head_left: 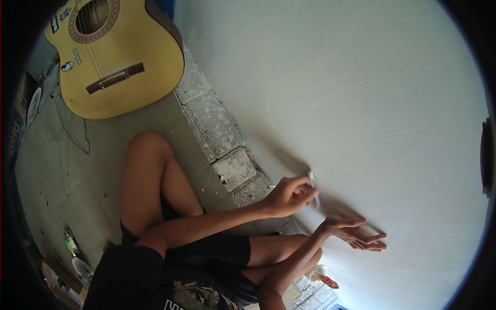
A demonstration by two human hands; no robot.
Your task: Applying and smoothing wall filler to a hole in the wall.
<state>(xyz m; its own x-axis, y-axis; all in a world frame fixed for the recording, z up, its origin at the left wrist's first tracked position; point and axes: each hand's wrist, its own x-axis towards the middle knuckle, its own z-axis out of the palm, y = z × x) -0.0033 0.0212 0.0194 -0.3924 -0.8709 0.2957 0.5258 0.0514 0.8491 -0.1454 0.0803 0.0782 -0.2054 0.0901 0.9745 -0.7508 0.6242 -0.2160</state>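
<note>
My left hand (292, 196) is closed around a small tool with a thin, pale, blade-like edge (312, 182). That edge stands close to the white wall (361, 113), and a thin end pokes out behind the fist. Blur and the angle hide the tool's exact kind, and I cannot tell whether it touches the wall. Lower and further right, my right hand (356, 233) holds nothing. Its fingers are stretched out and apart beside the wall, casting a shadow there.
Along the wall's foot runs a ledge of rough grey blocks (212, 121). A yellow acoustic guitar (129, 49) is at the upper left. A white round thing (316, 274) with a red-and-white item (329, 282) lies near my right forearm. A dark cord (72, 135) crosses the floor (98, 170).
</note>
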